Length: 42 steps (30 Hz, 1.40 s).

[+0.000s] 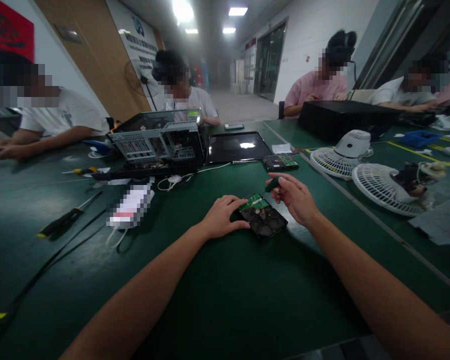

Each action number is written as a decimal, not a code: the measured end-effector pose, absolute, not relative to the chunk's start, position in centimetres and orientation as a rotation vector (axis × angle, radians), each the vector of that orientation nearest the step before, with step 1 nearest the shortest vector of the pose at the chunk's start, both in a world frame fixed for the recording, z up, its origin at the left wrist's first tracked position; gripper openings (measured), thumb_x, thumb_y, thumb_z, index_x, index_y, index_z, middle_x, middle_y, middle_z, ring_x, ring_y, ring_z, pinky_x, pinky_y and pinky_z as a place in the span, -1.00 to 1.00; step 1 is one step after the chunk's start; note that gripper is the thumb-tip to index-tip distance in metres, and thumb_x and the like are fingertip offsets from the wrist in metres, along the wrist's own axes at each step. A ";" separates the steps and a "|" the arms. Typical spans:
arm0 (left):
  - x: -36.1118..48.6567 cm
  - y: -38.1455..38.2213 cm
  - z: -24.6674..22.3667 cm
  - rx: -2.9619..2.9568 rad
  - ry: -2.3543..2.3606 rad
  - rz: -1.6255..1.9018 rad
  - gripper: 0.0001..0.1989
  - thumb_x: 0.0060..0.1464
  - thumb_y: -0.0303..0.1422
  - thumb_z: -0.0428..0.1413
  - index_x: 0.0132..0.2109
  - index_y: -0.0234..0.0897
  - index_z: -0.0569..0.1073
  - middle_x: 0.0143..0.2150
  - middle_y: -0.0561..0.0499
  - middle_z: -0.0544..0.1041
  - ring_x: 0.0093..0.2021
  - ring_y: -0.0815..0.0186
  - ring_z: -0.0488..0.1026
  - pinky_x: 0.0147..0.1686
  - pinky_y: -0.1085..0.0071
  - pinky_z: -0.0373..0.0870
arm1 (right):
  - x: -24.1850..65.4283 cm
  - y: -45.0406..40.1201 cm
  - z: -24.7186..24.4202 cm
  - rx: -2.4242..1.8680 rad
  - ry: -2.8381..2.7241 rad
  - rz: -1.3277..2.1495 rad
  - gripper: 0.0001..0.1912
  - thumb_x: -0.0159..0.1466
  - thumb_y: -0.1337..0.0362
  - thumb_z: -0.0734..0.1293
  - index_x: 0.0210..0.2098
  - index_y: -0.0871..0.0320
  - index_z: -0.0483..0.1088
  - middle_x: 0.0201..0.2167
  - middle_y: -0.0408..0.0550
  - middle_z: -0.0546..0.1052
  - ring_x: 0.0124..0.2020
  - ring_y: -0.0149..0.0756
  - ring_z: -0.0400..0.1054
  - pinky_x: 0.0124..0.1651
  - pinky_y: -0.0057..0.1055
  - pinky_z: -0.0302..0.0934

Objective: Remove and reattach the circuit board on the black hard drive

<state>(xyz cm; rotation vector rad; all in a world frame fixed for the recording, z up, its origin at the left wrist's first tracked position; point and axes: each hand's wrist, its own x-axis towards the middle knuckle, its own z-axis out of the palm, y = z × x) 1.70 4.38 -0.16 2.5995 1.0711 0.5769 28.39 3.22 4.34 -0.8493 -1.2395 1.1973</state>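
Observation:
A hard drive lies on the green table with its green circuit board facing up at the far end. My left hand grips its left edge, fingers on the board side and thumb lower down. In my right hand is a small screwdriver with a dark green handle, pinched between thumb and fingers. Its shaft points toward the board's right edge; whether the tip touches is too small to tell. A second hard drive rests farther back, beyond my right hand.
An opened computer case and a black panel stand behind. Left are a phone and a yellow-black screwdriver. Fan parts and a black case sit right. Several people work around the table.

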 end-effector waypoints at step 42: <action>1.6 4.5 -0.3 2.617 1.057 0.584 -0.27 0.11 0.17 0.20 0.33 -0.02 0.35 0.22 -0.13 0.40 0.24 -0.01 0.30 0.21 0.01 0.26 | 28.1 3.2 4.6 -0.838 -1.148 1.252 -0.67 0.33 0.05 0.38 0.02 0.02 0.54 -0.15 -0.04 0.58 -0.41 -0.34 0.38 -0.40 -0.34 0.21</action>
